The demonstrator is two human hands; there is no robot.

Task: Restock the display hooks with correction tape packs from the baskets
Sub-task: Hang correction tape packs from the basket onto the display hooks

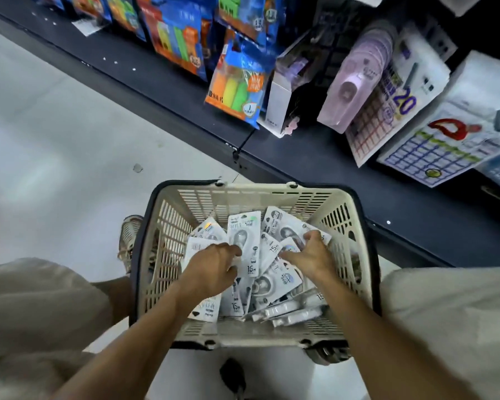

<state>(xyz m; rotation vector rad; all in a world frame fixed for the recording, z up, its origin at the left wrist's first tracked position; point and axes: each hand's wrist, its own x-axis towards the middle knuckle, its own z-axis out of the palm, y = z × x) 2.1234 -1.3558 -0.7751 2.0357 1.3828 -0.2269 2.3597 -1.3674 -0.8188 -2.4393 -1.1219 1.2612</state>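
Overhead, hanging packs (237, 85) above basket (355, 215), seemingly blurred calendars (433, 151) beside.

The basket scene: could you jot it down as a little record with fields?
place: shop aisle, dark shelf base
basket: cream plastic, on the floor
contents: loose white correction tape packs
left hand: fingers curled on a pack
right hand: fingers curled among packs
display above: purple tape dispenser packs, highlighter packs

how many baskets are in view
1. The cream basket sits on the floor between the person's knees, below the shelf edge, filled with correction tape packs; any others would be out of frame.
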